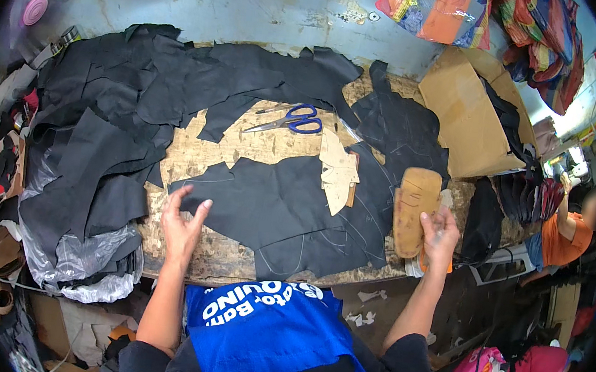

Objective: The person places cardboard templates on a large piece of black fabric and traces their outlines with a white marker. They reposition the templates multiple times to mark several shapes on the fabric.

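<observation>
My left hand (181,224) is open, thumb and fingers spread over the left edge of a black leather-like sheet (260,196). Thin pale outlines are drawn on the black material. At the right, my right hand (441,237) is closed at the edge of a brown sole-shaped pattern piece (418,206); its thumb overlaps the piece and its other fingers are partly blurred. Cream cut-out patterns (337,172) lie on the black material between my hands. Farther back, scissors (294,122) with blue handles rest on the worn wooden bench (205,140), beside a thin pointed tool (271,108).
Black offcuts (103,100) are heaped at the left, above a clear plastic bag (105,260). An open cardboard box (459,105) stands at the back right. Stacked dark pieces (525,199) lie near it. People in orange (565,239) and pink (536,371) are at the right.
</observation>
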{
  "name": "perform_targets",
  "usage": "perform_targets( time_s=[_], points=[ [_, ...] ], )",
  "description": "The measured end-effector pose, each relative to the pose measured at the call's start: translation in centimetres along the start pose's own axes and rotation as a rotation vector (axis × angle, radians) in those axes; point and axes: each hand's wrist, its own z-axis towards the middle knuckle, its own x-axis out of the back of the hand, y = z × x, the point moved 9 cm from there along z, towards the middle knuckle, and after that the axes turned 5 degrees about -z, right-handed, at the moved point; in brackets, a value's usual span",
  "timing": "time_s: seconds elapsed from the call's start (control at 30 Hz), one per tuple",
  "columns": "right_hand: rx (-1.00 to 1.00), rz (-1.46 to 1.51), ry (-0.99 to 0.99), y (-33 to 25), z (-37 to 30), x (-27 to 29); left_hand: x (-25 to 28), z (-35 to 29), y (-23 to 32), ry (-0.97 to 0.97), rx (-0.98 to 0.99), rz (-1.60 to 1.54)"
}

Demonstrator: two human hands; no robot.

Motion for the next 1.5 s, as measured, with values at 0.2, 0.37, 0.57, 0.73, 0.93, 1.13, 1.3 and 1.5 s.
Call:
perform_targets(
  time_s=[0.2, 0.37, 0.57, 0.73, 0.93, 1.13, 1.3, 1.5],
  points=[
    [0.038, -0.274, -0.035, 3.5, 2.4, -6.1, -3.4, 0.8, -2.8, -0.086, 0.000, 0.581],
    [0.278, -0.642, -0.131, 0.5, -1.0, -17.5, -3.2, 0.8, -2.8, -0.049, -0.007, 0.494],
    [0.009, -0.128, -0.128, 3.0, -0.2, -19.7, -3.0, 0.8, -2.9, -0.049, -0.007, 0.377],
    [0.175, 0.551, -0.003, -0.7, 3.1, -17.8, -2.9, 0.9, -3.4, -0.056, 0.016, 0.312],
    [0.604, 0.096, 0.169, -9.7, 4.2, -20.1, -2.7, 0.6, -2.6, 0.007, -0.081, 0.378],
    [0.575, -0.400, -0.338, -8.3, 0.9, -24.4, -2.7, 0.6, -2.1, -0.020, -0.100, 0.363],
    [0.383, -0.592, -0.223, -3.3, -0.7, -20.5, -2.7, 0.7, -2.0, -0.003, -0.110, 0.347],
    [0.609, -0.208, -0.087, -7.6, 2.3, -22.3, -2.6, 0.6, -1.9, 0.002, -0.121, 0.333]
  ],
)
